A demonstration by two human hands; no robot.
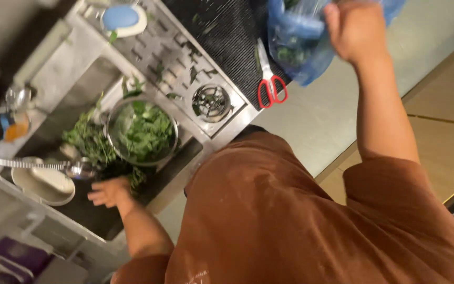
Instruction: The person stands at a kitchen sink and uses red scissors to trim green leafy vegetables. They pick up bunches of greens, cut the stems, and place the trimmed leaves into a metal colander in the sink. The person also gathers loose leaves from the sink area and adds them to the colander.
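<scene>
Blue plastic bag [300, 42] gripped by right hand [356, 31].

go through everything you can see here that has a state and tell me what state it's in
Round metal bowl: filled with green leaves, sitting in the sink.
Blue plastic bag: gripped, holds some greens.
Red-handled scissors: lying on the dark mat; blades blurred.
Left hand: open, fingers spread, over the sink.
Right hand: closed on the bag.
Pale oval dish: empty, by the sink.

A home kitchen: steel sink [74, 113] with drainboard, bowl of washed greens [142, 131]; red-handled scissors [270, 84] on the counter [316, 121].
</scene>
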